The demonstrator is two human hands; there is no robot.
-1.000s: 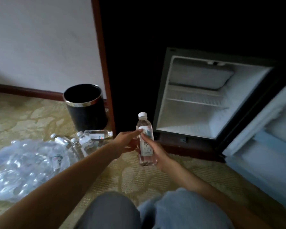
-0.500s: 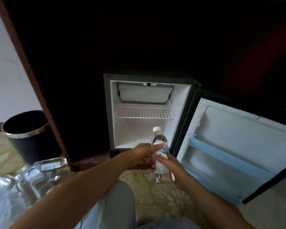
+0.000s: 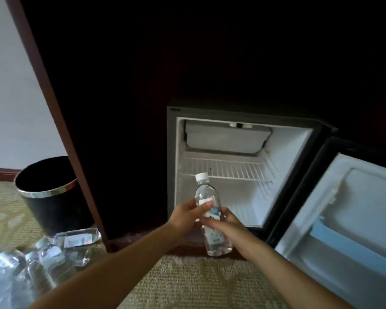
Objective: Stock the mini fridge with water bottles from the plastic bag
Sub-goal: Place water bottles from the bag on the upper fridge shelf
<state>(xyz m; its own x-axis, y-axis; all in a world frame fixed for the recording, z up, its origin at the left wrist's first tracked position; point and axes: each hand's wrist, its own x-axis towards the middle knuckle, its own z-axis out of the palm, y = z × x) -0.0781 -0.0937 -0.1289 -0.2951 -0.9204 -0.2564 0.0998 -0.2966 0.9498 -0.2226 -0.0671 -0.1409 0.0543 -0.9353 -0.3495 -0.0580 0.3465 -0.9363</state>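
Bottle: one water bottle (image 3: pixel 206 191), clear with a white cap, is held upright and slightly tilted in the air. It sits in front of the lower left corner of the fridge opening and is not yet inside.
Left grip: the left grip (image 3: pixel 187 216) is clamped on the bottle's upper body, with the thumb laid across the front just above the label.
Right grip: the right grip (image 3: pixel 231 228) is clamped lower down, its fingers curled round the label band from the right side.
Step in hand: this looks like carrying the first bottle to the fridge, since no bottle shows inside yet.
Mini fridge: the mini fridge (image 3: pixel 172 152) stands wide open. It has a white wire shelf (image 3: pixel 227 169) across the middle and a bare fridge floor (image 3: pixel 243 210) below it.
Door: the door (image 3: pixel 352 197) is swung out to the right, with a pale blue door rack (image 3: pixel 343 246) low on its inner face.
Next move: the bottle should go forward past the front frame and be stood on the fridge floor or in the door rack. Whether it fits upright under the wire shelf cannot be told from here, so it may have to lie flat.
Supply: the plastic bag (image 3: pixel 13 277) of bottles lies on the carpet (image 3: pixel 187 282) at the far left, with a loose bottle (image 3: pixel 78 238) on its side beside it.
Nearby: a black waste bin (image 3: pixel 51 197) stands behind the bag.
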